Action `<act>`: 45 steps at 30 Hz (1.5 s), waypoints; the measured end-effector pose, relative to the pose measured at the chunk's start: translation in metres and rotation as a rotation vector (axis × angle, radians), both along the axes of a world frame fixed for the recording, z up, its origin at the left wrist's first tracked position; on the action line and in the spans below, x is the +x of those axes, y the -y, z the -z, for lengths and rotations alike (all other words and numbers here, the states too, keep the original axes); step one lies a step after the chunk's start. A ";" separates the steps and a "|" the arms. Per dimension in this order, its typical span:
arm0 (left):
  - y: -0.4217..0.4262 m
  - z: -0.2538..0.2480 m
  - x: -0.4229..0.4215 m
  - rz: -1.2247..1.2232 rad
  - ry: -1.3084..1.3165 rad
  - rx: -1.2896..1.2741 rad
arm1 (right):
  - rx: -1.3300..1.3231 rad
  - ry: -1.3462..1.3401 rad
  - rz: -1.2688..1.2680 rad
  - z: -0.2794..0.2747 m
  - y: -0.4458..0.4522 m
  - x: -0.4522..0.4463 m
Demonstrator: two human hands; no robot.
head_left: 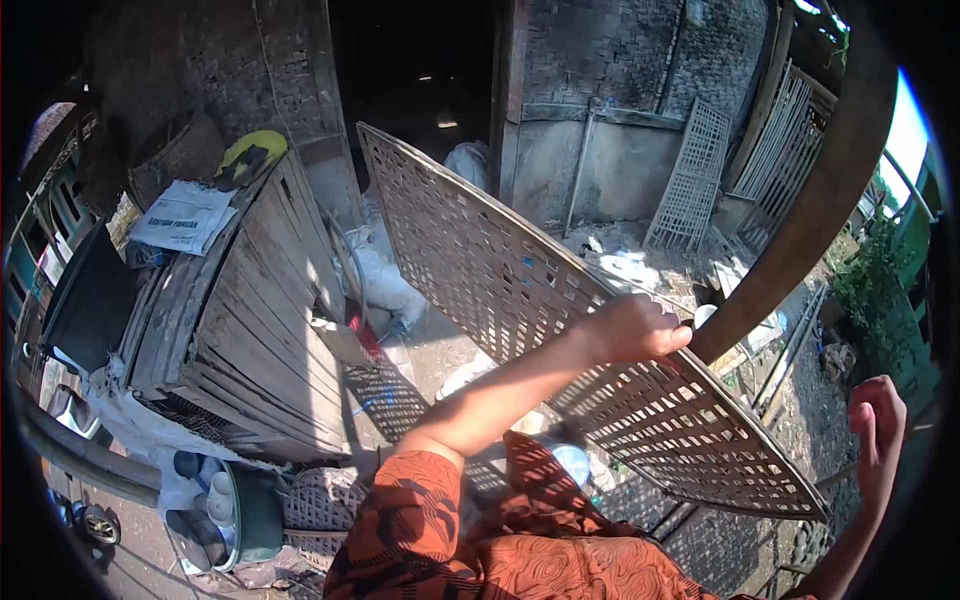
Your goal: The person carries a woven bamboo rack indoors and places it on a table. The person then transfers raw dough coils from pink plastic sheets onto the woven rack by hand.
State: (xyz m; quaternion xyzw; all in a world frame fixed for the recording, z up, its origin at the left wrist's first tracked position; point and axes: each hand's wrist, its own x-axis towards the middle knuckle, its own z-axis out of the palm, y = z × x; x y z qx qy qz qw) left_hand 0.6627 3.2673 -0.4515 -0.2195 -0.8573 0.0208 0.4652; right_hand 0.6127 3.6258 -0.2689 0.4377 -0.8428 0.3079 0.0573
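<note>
A large woven bamboo panel point(470, 260) hangs tilted across the middle of the view, running from upper left to lower right. My left hand point(640, 330) is closed round its upper edge, near the wooden post. Off to the right, apart from the panel, my right hand point(878, 420) is raised with its fingers curled; whether it holds anything cannot be made out. Sunlight falls on my left forearm, which crosses in front of the panel.
A wooden slatted box point(270, 310) with a paper sack point(185, 218) on top stands left. A thick slanting post point(800, 220) is right of the panel. Below left is a dark tub point(255, 515) with items. Another lattice panel point(692, 170) leans against the back wall.
</note>
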 end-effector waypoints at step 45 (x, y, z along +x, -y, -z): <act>1.163 0.228 0.027 -0.855 0.841 1.361 | 0.706 0.132 -0.249 0.290 1.351 -0.317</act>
